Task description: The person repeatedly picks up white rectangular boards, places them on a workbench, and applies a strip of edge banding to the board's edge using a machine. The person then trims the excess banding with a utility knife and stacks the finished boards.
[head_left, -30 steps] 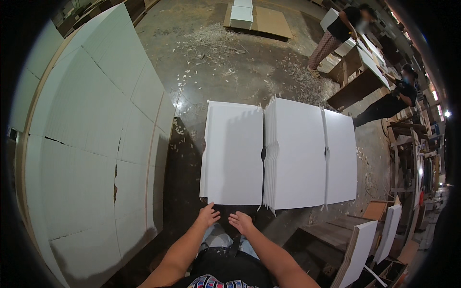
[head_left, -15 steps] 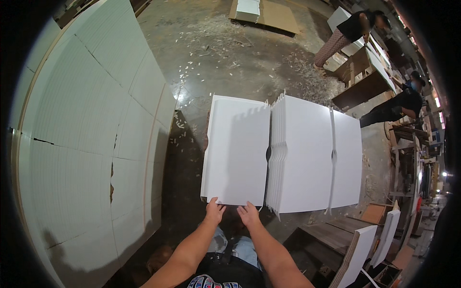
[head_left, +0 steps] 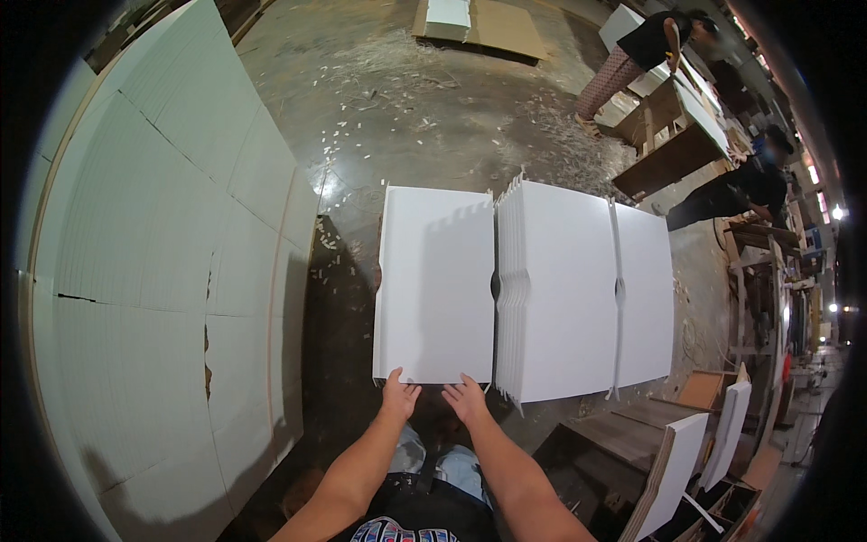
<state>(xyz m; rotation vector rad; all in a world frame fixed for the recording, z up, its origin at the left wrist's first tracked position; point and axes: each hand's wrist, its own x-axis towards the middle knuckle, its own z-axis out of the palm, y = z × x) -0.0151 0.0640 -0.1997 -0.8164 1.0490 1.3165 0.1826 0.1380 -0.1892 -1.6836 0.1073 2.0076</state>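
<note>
Both hands, left hand (head_left: 397,397) & right hand (head_left: 467,399), fingers flat on near edge of white panel (head_left: 433,285); taller panel stack (head_left: 560,289) just beside, on the right.

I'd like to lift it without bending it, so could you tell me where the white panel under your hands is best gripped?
Probably by its two long side edges. The white panel lies flat on the low stack, its near short edge under the left hand and right hand. The left edge is free; the right one abuts the fanned stack, so slide it left first.
</note>
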